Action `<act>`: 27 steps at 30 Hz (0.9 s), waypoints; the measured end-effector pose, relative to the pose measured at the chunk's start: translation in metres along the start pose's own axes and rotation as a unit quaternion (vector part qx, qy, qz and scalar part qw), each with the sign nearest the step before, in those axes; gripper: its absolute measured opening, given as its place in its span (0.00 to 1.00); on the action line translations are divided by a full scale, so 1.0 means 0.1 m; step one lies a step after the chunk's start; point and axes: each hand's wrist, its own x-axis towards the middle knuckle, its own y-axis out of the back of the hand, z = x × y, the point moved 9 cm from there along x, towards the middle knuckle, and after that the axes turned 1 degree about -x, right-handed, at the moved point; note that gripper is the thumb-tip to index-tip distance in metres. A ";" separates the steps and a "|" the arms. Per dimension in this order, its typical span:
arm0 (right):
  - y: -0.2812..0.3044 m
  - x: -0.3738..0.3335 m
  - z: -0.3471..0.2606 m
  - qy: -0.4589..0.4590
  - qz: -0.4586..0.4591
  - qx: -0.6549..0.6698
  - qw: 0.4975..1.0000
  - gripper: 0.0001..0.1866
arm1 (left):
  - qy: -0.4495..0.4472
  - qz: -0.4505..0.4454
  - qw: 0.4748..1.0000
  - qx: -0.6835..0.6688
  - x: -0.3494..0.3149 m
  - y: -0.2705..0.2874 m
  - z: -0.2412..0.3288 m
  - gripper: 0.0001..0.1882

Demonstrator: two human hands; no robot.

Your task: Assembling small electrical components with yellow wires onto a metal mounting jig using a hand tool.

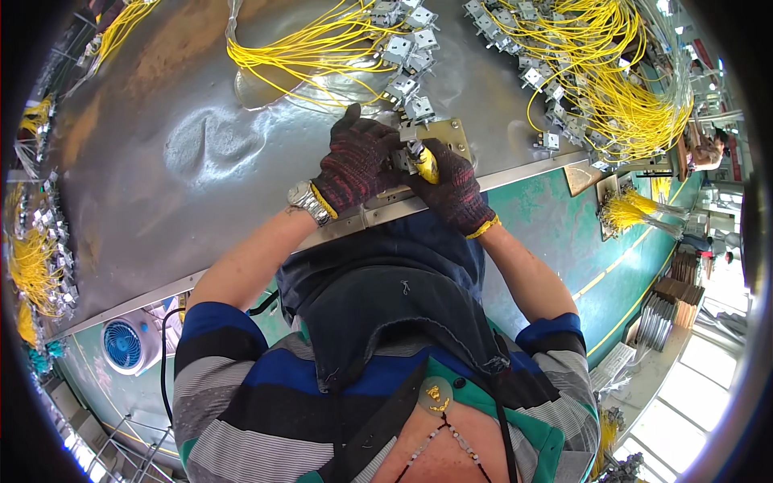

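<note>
Yellow, metal-ended tool (426, 165): one, gripped by the dark-gloved right hand (456, 189); long axis slanting, metal end away and slightly leftward. Dark-gloved left hand (359, 158) alongside; its grip cannot be told.

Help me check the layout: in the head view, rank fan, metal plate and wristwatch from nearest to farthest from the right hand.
1. Metal plate, just beyond the right hand.
2. Wristwatch, to that hand's left.
3. Fan, at lower left.

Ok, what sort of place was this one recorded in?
Most likely a factory or workshop handling wired parts: bundles of yellow wires with small metal parts lie on a large metal-topped workbench, above a green floor marked in yellow.
</note>
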 end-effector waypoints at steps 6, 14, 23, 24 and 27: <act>0.03 0.01 -0.07 0.026 -0.002 -0.019 0.999 0.27 | 0.010 0.006 1.000 -0.022 -0.03 0.06 -0.03 0.33; 0.03 0.05 0.03 -0.038 -0.032 -0.030 0.998 0.30 | 0.019 -0.012 1.000 0.021 0.01 0.04 0.00 0.31; -0.01 0.02 0.01 -0.048 -0.056 -0.019 0.997 0.32 | 0.061 -0.086 0.994 0.005 0.05 -0.10 -0.02 0.42; -0.03 0.02 -0.07 -0.025 -0.048 -0.032 0.998 0.33 | 0.071 -0.128 0.989 0.024 0.05 -0.24 -0.06 0.45; -0.03 0.03 -0.13 -0.016 -0.062 -0.039 0.997 0.35 | 0.087 -0.212 0.971 0.060 0.03 -0.50 -0.09 0.51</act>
